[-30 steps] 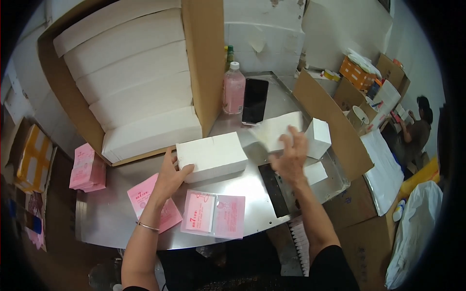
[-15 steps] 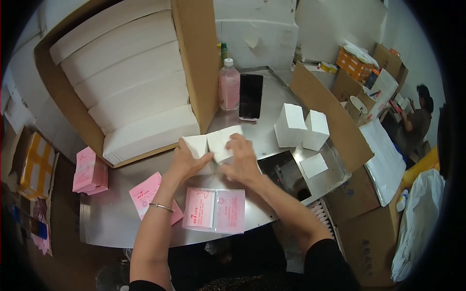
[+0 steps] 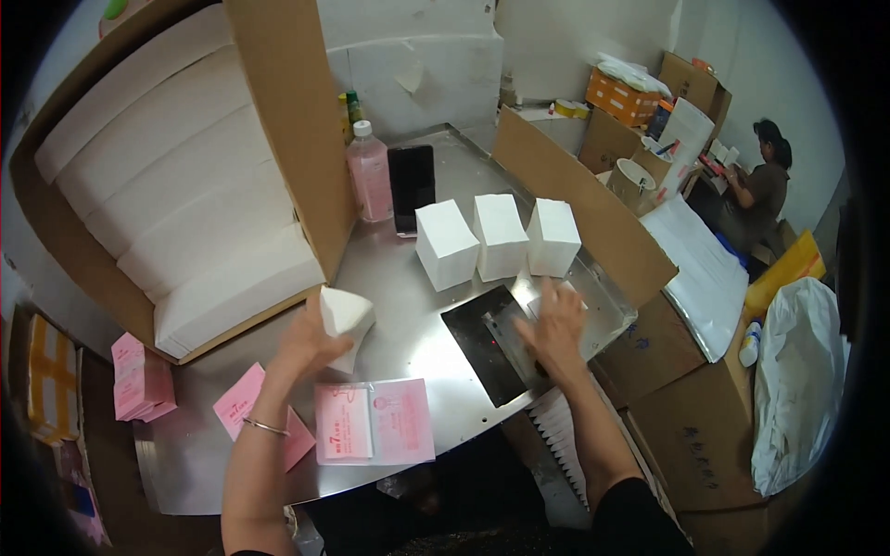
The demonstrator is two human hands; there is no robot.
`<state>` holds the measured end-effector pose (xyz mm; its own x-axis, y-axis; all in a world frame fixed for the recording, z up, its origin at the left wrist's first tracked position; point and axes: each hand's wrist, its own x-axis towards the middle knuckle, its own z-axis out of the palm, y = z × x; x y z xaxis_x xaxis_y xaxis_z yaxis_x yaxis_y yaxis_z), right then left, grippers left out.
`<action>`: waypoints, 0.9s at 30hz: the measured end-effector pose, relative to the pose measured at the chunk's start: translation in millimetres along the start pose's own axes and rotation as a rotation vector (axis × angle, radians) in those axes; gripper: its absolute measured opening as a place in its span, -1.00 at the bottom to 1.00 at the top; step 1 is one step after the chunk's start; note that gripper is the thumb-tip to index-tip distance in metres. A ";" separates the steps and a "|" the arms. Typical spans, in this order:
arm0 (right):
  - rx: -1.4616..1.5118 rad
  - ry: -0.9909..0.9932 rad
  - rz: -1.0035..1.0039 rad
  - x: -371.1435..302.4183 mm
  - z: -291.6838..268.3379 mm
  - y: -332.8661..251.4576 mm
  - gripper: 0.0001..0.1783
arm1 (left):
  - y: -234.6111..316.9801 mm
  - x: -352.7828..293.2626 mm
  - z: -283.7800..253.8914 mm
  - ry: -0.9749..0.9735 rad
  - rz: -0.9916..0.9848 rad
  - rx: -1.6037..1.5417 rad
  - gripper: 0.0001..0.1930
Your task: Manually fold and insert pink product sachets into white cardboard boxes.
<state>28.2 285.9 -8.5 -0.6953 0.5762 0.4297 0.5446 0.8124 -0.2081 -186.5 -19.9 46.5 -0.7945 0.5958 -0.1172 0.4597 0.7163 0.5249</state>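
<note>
My left hand (image 3: 308, 341) is closed around an upright white stack of folded paper sheets (image 3: 347, 313), holding it just above or on the metal table. To the right, my right hand (image 3: 559, 332) reaches over the edge of a dark rectangular panel (image 3: 475, 345), thumb and fingers apart. Its fingertips are at a small low white stack, mostly hidden under the hand. Three white paper blocks, the left one (image 3: 447, 245), the middle one (image 3: 501, 236) and the right one (image 3: 554, 236), stand in a row beyond the panel. A pink printed packet (image 3: 402, 419) lies flat near the front edge.
A large carton (image 3: 283, 130) packed with white paper stacks stands at the left. Pink packets (image 3: 141, 380) are piled beside it. A phone (image 3: 412, 190) and a pink bottle (image 3: 371, 174) stand at the back. A cardboard flap (image 3: 584, 208) edges the right side. A person (image 3: 765, 190) sits far right.
My right hand has let go of one white block, now standing at the left of the row, and moved right to the small stack. My left hand still holds its stack. The view has shifted.
</note>
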 end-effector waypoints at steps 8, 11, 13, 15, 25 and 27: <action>0.555 0.400 0.127 20.3 4.0 70.5 -0.87 | 44.8 72.7 47.5 -0.145 -0.157 -1.422 -0.48; 0.906 0.360 0.350 81.1 16.0 107.9 -0.81 | 71.2 89.8 65.0 -0.213 -0.184 -1.355 -0.50; 1.167 0.205 0.449 91.9 24.3 111.1 -0.77 | 78.3 99.1 66.0 -0.248 -0.218 -1.328 -0.51; 1.300 -0.001 0.478 93.0 32.4 105.2 -0.75 | 85.7 109.8 67.3 -0.305 -0.221 -1.120 -0.50; 1.033 0.234 0.689 -54.1 -12.6 86.3 -0.67 | 156.0 195.2 123.2 -0.244 0.185 -0.985 -0.39; 1.271 0.347 0.668 -58.8 -7.2 70.2 -0.65 | 172.6 221.1 146.1 -0.166 0.199 -1.051 -0.32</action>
<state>110.7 308.4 -42.0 -0.2424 0.9657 0.0926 -0.1834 0.0481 -0.9819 -224.9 288.5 -11.9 -0.6433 0.7653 -0.0216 -0.0584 -0.0209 0.9981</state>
